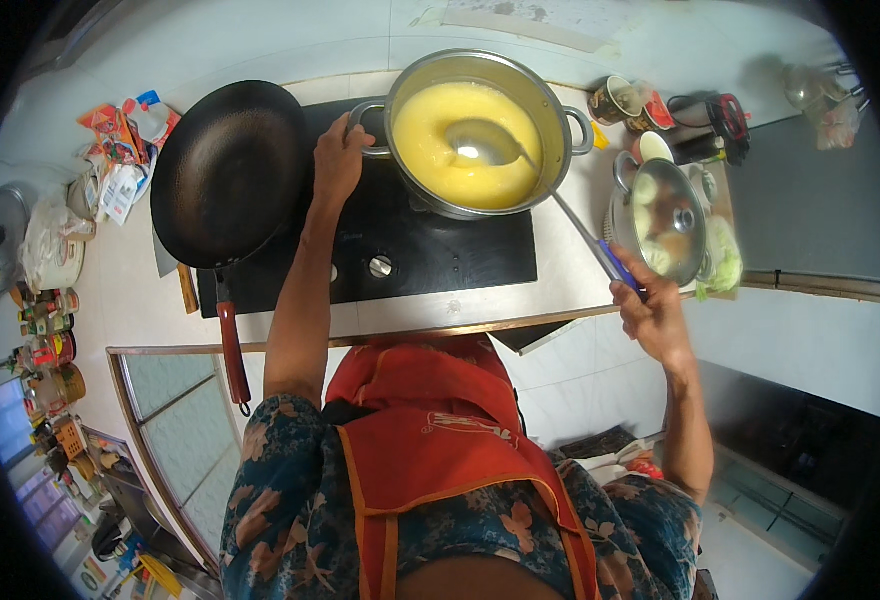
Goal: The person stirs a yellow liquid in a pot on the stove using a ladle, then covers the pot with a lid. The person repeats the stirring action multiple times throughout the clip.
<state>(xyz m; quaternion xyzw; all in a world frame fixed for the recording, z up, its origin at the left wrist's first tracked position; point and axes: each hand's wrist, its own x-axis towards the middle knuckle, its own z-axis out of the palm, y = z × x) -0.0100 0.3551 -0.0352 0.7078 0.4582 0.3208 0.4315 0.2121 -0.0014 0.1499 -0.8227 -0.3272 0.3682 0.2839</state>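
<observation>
A large steel pot (440,201) holding yellow liquid stands on the right part of the black glass cooktop (440,262). My left hand (341,161) grips the pot's left loop handle (368,120). In my right hand (651,311) is the blue grip of a long-handled metal ladle (485,142), whose bowl lies in the yellow liquid. The ladle's shaft crosses the pot's lower right rim. Left of my left hand, a black frying pan (230,172) with a red-brown handle rests over the left side of the cooktop.
At right are a steel pot with a glass lid (672,221), paper cups (614,100) and green vegetables (723,259). A wood-handled knife (187,289) lies partly under the frying pan. Food packets (113,135) and jars (53,349) line the left. The counter edge (500,325) runs before me.
</observation>
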